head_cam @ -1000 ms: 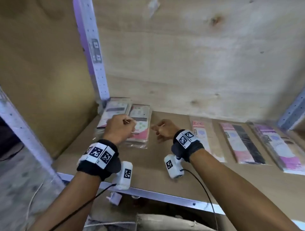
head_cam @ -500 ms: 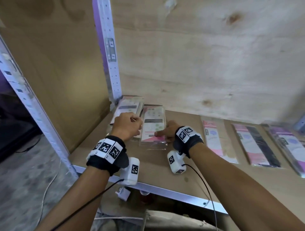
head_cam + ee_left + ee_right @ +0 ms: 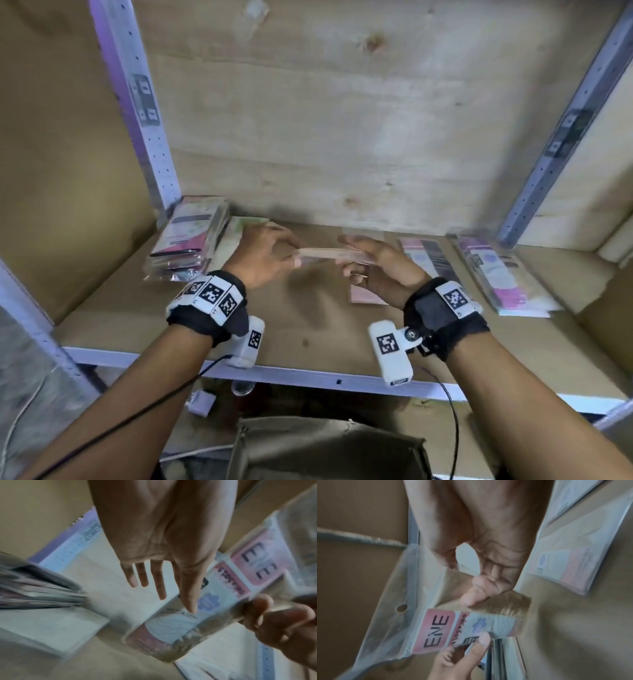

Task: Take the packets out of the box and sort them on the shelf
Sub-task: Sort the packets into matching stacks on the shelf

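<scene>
Both hands hold one packet (image 3: pixel 330 255) in the air above the middle of the shelf (image 3: pixel 308 329).

The left hand (image 3: pixel 265 258) pinches one end and the right hand (image 3: pixel 380 270) grips the other – the label reads "ENE STOCKING". On the shelf board lie five groups of packets: a stack (image 3: pixel 186 240) in the back left corner, a pale packet (image 3: pixel 236 240) beside it, one (image 3: pixel 364 294) under the right hand, one pink-and-black packet (image 3: pixel 433 255), and a pile (image 3: pixel 496 274) towards the right edge.

Head view above; wrist views close
</scene>
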Action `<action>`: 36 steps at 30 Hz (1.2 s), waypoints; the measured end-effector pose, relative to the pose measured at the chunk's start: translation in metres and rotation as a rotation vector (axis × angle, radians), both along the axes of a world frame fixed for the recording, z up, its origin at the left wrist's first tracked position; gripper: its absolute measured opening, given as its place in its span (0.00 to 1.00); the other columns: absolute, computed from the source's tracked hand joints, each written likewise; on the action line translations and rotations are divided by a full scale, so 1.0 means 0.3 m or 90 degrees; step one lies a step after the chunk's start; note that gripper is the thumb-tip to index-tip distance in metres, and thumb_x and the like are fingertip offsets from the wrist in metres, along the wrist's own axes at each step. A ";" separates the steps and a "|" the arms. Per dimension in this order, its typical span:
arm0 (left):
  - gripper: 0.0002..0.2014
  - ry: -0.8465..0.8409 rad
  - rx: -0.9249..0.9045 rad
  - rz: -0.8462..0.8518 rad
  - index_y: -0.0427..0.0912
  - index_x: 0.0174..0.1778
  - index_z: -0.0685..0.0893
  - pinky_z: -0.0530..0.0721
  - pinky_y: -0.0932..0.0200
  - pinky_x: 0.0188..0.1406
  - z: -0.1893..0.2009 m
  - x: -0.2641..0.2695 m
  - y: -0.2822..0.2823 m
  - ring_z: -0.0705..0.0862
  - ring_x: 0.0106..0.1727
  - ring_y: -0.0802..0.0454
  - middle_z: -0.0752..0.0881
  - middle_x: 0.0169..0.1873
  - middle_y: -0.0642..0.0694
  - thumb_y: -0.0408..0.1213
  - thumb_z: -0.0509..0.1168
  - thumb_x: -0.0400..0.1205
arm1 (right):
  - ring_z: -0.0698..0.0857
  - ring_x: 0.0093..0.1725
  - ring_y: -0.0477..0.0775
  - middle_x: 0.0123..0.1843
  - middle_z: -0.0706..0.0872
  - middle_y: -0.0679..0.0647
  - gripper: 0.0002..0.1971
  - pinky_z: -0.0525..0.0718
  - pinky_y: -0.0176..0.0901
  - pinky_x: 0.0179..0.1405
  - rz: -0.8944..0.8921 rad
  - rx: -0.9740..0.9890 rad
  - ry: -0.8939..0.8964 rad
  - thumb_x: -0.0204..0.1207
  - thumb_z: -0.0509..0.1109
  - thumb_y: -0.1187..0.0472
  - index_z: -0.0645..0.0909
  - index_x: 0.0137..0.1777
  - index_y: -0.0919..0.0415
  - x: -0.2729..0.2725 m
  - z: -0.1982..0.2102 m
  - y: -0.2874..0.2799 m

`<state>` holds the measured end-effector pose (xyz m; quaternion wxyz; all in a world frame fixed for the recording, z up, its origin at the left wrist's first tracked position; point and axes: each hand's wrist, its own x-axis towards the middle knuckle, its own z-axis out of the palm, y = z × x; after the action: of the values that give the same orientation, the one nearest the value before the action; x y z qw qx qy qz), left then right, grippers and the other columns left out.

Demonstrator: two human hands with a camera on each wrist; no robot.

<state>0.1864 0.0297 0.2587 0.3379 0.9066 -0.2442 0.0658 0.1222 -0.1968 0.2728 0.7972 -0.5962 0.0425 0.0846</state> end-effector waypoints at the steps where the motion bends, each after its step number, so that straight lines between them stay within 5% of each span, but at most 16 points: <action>1: 0.11 -0.018 -0.031 -0.009 0.50 0.52 0.91 0.76 0.52 0.69 0.010 -0.009 -0.026 0.82 0.63 0.43 0.87 0.54 0.48 0.42 0.78 0.75 | 0.85 0.30 0.53 0.43 0.89 0.62 0.17 0.74 0.39 0.26 -0.003 0.028 -0.003 0.83 0.68 0.54 0.79 0.66 0.63 -0.009 0.011 -0.032; 3: 0.07 -0.038 -0.106 -0.040 0.47 0.50 0.92 0.82 0.44 0.62 0.029 -0.033 -0.068 0.86 0.54 0.43 0.89 0.46 0.49 0.42 0.77 0.77 | 0.84 0.31 0.55 0.42 0.89 0.61 0.18 0.75 0.40 0.28 -0.021 0.074 -0.016 0.85 0.62 0.47 0.77 0.64 0.61 -0.019 0.032 -0.089; 7: 0.04 0.003 -0.226 -0.114 0.45 0.46 0.92 0.85 0.53 0.51 0.050 -0.078 -0.140 0.90 0.47 0.57 0.94 0.46 0.54 0.40 0.74 0.81 | 0.81 0.30 0.55 0.36 0.87 0.58 0.18 0.74 0.40 0.25 -0.066 0.093 -0.042 0.83 0.62 0.41 0.76 0.46 0.57 -0.029 0.029 -0.165; 10: 0.09 0.053 -0.259 -0.121 0.39 0.49 0.91 0.85 0.51 0.55 0.036 -0.079 -0.182 0.91 0.51 0.53 0.94 0.48 0.49 0.40 0.73 0.81 | 0.70 0.29 0.49 0.29 0.75 0.48 0.17 0.68 0.37 0.26 -0.082 -0.144 -0.071 0.74 0.73 0.41 0.82 0.48 0.57 -0.036 -0.028 -0.195; 13: 0.12 0.160 -0.300 -0.106 0.33 0.53 0.90 0.85 0.61 0.44 -0.003 -0.063 -0.215 0.89 0.47 0.50 0.93 0.50 0.39 0.39 0.72 0.82 | 0.83 0.34 0.41 0.36 0.88 0.40 0.15 0.75 0.35 0.37 -0.004 -0.339 -0.077 0.74 0.76 0.44 0.88 0.52 0.54 -0.040 -0.098 -0.197; 16: 0.11 0.331 -0.348 -0.100 0.39 0.59 0.90 0.87 0.64 0.43 -0.047 -0.046 -0.236 0.91 0.53 0.50 0.93 0.53 0.45 0.37 0.72 0.82 | 0.91 0.55 0.51 0.56 0.92 0.52 0.14 0.85 0.51 0.57 0.045 -0.283 -0.092 0.80 0.73 0.55 0.86 0.62 0.58 -0.030 -0.139 -0.193; 18: 0.15 0.389 -0.375 -0.096 0.39 0.63 0.87 0.89 0.60 0.45 -0.060 -0.016 -0.249 0.91 0.55 0.47 0.92 0.55 0.42 0.38 0.72 0.82 | 0.88 0.62 0.64 0.61 0.90 0.62 0.15 0.82 0.63 0.67 0.021 -0.212 -0.104 0.82 0.70 0.62 0.82 0.66 0.67 -0.034 -0.146 -0.195; 20: 0.19 0.381 -0.432 -0.062 0.39 0.64 0.86 0.89 0.62 0.42 -0.053 0.034 -0.255 0.91 0.54 0.47 0.91 0.56 0.41 0.41 0.74 0.79 | 0.87 0.64 0.68 0.63 0.88 0.66 0.16 0.81 0.65 0.69 0.024 -0.165 -0.111 0.82 0.69 0.64 0.81 0.67 0.70 -0.039 -0.160 -0.201; 24: 0.26 0.296 -0.520 -0.002 0.52 0.67 0.85 0.88 0.63 0.45 -0.045 0.145 -0.221 0.91 0.54 0.56 0.91 0.58 0.51 0.51 0.79 0.73 | 0.87 0.62 0.65 0.62 0.88 0.66 0.16 0.84 0.57 0.66 0.095 -0.198 -0.109 0.80 0.72 0.65 0.82 0.66 0.70 -0.043 -0.179 -0.218; 27: 0.19 0.233 -0.491 0.029 0.56 0.53 0.92 0.86 0.69 0.37 -0.069 0.198 -0.181 0.90 0.41 0.61 0.93 0.45 0.55 0.56 0.80 0.68 | 0.89 0.57 0.57 0.57 0.91 0.61 0.12 0.86 0.46 0.61 0.127 -0.219 -0.104 0.78 0.74 0.67 0.86 0.60 0.68 -0.037 -0.192 -0.239; 31: 0.15 0.201 -0.377 0.033 0.53 0.45 0.93 0.77 0.70 0.21 -0.120 0.232 -0.146 0.79 0.23 0.63 0.84 0.24 0.58 0.59 0.77 0.71 | 0.88 0.50 0.52 0.51 0.90 0.58 0.12 0.84 0.43 0.55 0.135 -0.214 -0.089 0.74 0.77 0.67 0.84 0.56 0.67 -0.027 -0.209 -0.271; 33: 0.09 0.196 -0.359 0.054 0.56 0.36 0.92 0.76 0.70 0.20 -0.125 0.237 -0.144 0.80 0.21 0.64 0.84 0.22 0.59 0.55 0.74 0.74 | 0.88 0.44 0.44 0.46 0.90 0.51 0.13 0.83 0.32 0.48 0.158 -0.231 -0.101 0.74 0.78 0.68 0.83 0.56 0.67 -0.031 -0.210 -0.290; 36: 0.12 0.198 -0.330 0.121 0.56 0.30 0.89 0.78 0.65 0.21 -0.121 0.239 -0.135 0.85 0.23 0.59 0.89 0.26 0.53 0.60 0.68 0.69 | 0.86 0.39 0.36 0.39 0.91 0.43 0.13 0.80 0.25 0.45 0.197 -0.253 -0.115 0.74 0.76 0.72 0.81 0.58 0.68 -0.041 -0.212 -0.317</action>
<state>0.2580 -0.0106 0.2224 0.5835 0.8080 -0.0791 0.0181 0.1098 -0.2918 0.2093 0.6425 -0.7457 -0.1046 0.1422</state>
